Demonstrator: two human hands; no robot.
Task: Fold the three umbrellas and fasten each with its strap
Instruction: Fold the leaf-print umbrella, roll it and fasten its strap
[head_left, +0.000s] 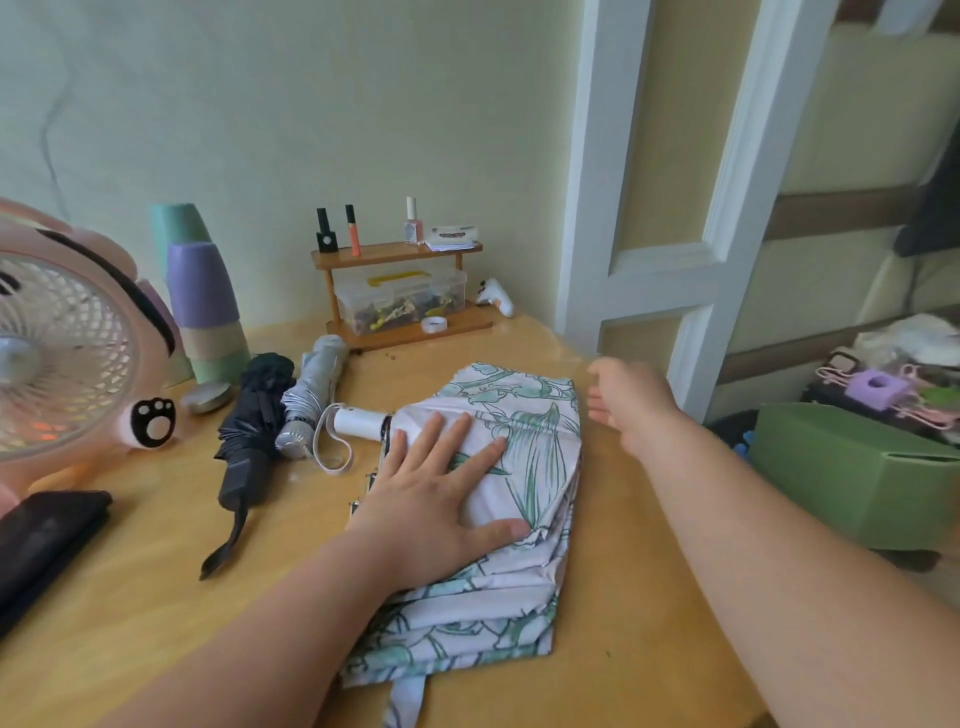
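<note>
While my left hand pressed flat on the floral umbrella, I judged my empty, slack right hand should tuck the far-right folds tight.

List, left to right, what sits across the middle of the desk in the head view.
Left to right: pink fan → black umbrella → silver umbrella → floral umbrella → right hand → green box.
</note>
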